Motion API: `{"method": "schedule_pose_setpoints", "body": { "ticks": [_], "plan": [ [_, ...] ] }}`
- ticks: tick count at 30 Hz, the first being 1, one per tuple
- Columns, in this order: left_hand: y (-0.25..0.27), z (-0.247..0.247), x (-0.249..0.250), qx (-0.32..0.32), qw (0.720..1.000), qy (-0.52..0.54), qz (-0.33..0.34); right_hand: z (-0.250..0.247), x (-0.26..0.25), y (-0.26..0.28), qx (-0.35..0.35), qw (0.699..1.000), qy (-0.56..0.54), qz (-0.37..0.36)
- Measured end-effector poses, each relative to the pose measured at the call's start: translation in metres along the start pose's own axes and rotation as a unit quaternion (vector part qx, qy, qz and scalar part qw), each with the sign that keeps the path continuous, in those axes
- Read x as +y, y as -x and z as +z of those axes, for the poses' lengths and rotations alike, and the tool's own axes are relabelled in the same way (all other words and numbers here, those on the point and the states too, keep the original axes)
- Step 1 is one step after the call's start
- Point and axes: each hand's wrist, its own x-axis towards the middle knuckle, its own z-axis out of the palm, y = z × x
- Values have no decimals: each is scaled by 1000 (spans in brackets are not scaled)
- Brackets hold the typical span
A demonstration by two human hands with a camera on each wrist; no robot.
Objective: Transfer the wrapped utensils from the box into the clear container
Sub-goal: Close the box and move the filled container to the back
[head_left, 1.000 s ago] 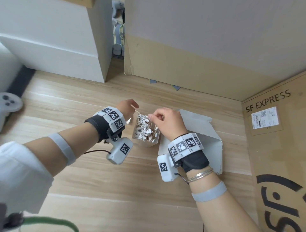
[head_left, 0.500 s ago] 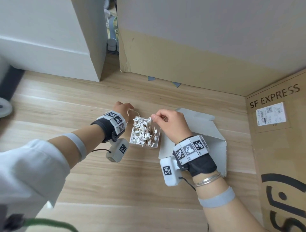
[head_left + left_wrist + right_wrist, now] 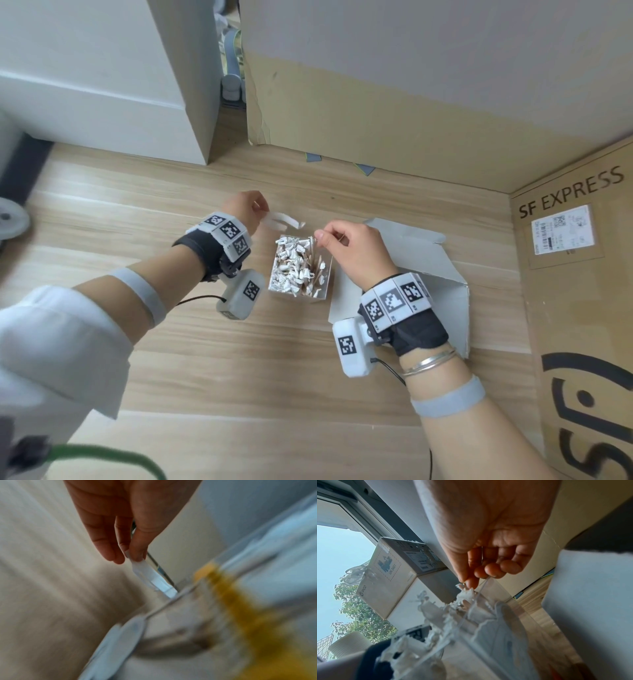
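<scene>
A small clear container (image 3: 328, 278) stands on the wooden floor, filled with white paper-wrapped sticks (image 3: 291, 265) and some bare wooden ones. My left hand (image 3: 258, 207) is raised just beyond its far left corner and pinches a white paper wrapper strip (image 3: 283, 220). The left wrist view shows thumb and finger (image 3: 135, 557) pinching the strip (image 3: 150, 577). Over the far right corner, my right hand (image 3: 320, 236) pinches a thin stick; the right wrist view shows its fingertips (image 3: 469, 582) just above the wrapped pile (image 3: 465, 596). An opened white box (image 3: 428, 267) lies flat under the right wrist.
A cardboard box marked SF EXPRESS (image 3: 575, 274) walls the right side, and a larger carton (image 3: 376, 130) stands behind. A white cabinet (image 3: 102, 102) is at the back left. A white object (image 3: 12, 219) lies at the left edge; a green cable (image 3: 102, 455) runs bottom left.
My left hand has lifted from the container's far left corner and now holds the white paper strip up. The right hand stays over the far right corner.
</scene>
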Motion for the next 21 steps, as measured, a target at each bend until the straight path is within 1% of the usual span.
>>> {"method": "schedule_pose_setpoints", "body": {
  "ticks": [3, 6, 10, 13, 16, 18, 21],
  "plan": [
    [8, -22, 15, 28, 998, 33, 43, -1, -1, 2, 8, 1000, -3, -4],
    [22, -42, 32, 37, 995, 63, 69, -3, -4, 6, 10, 1000, -1, -7],
    [49, -51, 61, 9, 988, 123, 95, -11, -2, 14, 19, 1000, 17, -5],
    [71, -41, 82, -34, 982, 156, 97, -21, 3, 23, 42, 999, 26, 15],
    [93, -22, 99, -86, 978, 166, 88, -33, 12, 34, 53, 997, 40, 48],
    [105, -2, 109, -117, 975, 175, 73, -41, 22, 42, 64, 993, 59, 76],
    [117, 28, 120, -144, 970, 190, 45, -54, 42, 54, 76, 986, 90, 119]
  ]
}}
